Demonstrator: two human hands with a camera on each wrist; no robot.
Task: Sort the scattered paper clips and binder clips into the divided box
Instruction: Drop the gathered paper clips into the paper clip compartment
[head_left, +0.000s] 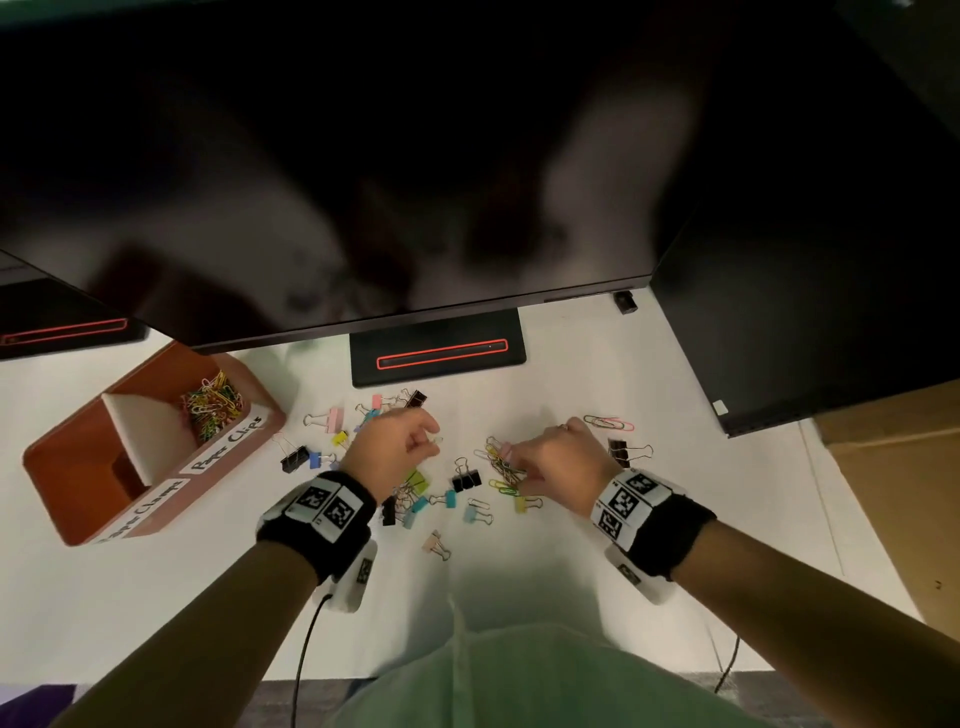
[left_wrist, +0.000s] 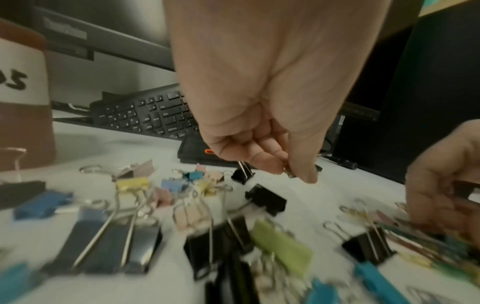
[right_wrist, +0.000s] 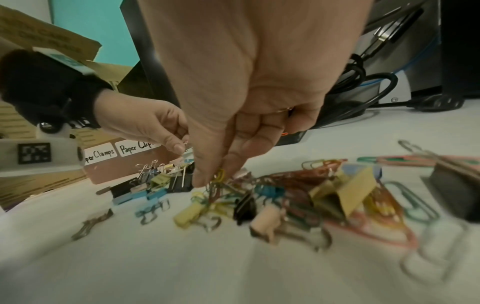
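Observation:
My left hand (head_left: 410, 441) hovers just above the white desk and pinches a small silver paper clip (left_wrist: 288, 172) between thumb and curled fingers. To its right, my right hand (head_left: 524, 467) reaches down into a tangle of coloured paper clips (head_left: 503, 470) and pinches several of them (right_wrist: 218, 181). Coloured and black binder clips (head_left: 466, 479) lie scattered around both hands. The brown divided box (head_left: 57, 467) stands at the left; its far compartment, labelled Paper Clips, holds a heap of coloured paper clips (head_left: 213, 402), and the near one is labelled Paper Clamps.
A large dark monitor (head_left: 363, 156) overhangs the back of the desk, its black stand base (head_left: 436, 353) just behind the clips. A keyboard (left_wrist: 145, 115) lies behind the left hand. Two big paper clips (head_left: 610, 422) and a black binder clip (head_left: 621, 451) lie beyond the right hand. A cardboard box (head_left: 904, 493) stands at the right.

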